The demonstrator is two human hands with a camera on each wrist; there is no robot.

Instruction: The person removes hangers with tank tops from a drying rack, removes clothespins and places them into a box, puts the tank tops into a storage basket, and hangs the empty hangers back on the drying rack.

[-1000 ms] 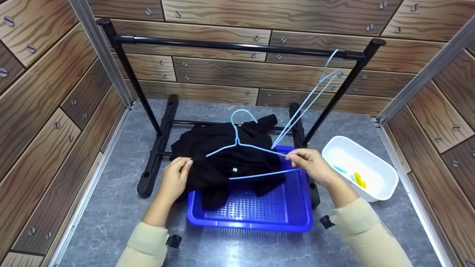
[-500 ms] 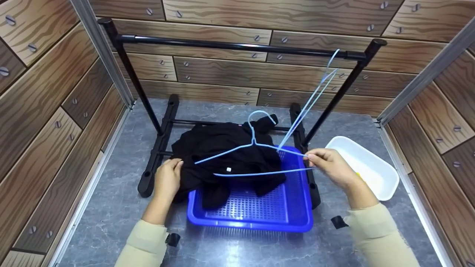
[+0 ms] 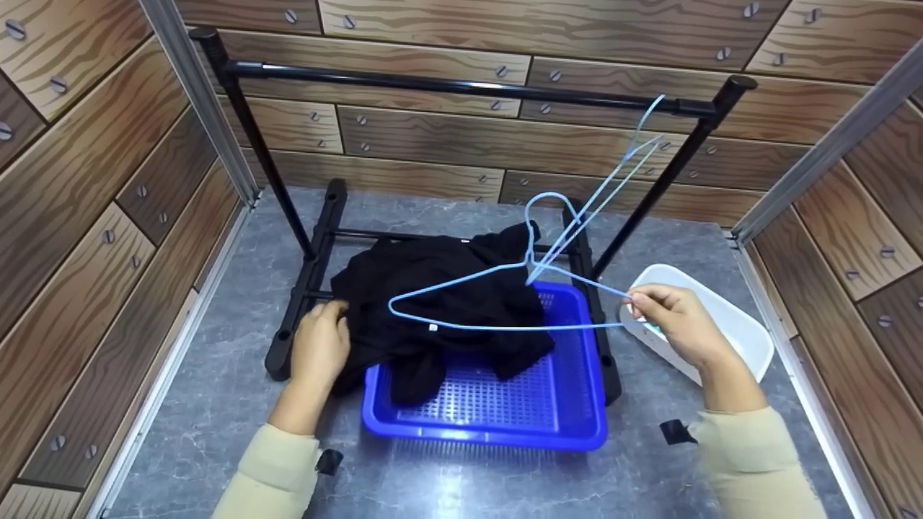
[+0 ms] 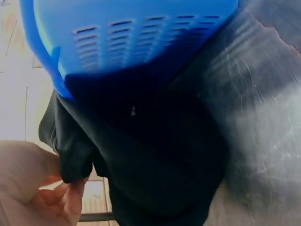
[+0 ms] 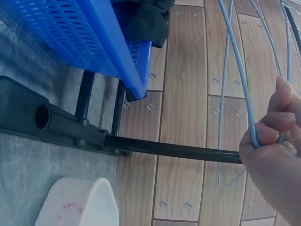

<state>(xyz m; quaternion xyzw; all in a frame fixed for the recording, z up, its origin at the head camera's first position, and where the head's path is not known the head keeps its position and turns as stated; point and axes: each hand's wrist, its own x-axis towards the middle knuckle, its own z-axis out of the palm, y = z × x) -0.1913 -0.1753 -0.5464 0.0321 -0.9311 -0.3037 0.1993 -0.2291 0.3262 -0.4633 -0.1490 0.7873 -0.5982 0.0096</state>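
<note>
In the head view my right hand [image 3: 674,317] pinches one end of a light blue clothes hanger [image 3: 505,329], held level with its hook pointing away. The hanger's other end spreads over a black garment [image 3: 440,277], which lies bunched across the far left part of a blue plastic basket [image 3: 483,438]. My left hand [image 3: 321,342] is at the garment's left edge. The left wrist view shows its thumb and fingers pinching a fold of the black fabric [image 4: 75,150]. In the right wrist view the hanger's wires run into my curled right fingers [image 5: 282,108].
Behind the basket stands a black clothes rack [image 3: 433,83]. A second blue hanger [image 3: 642,124] hangs at the right end of its bar. On the floor to the right is a white tub [image 3: 753,360], partly behind my right hand. Wood-patterned panels [image 3: 433,137] enclose the floor.
My right hand has moved right, drawing the hanger with it; its left end has come out from the black fabric into view. The left hand has shifted slightly left.
</note>
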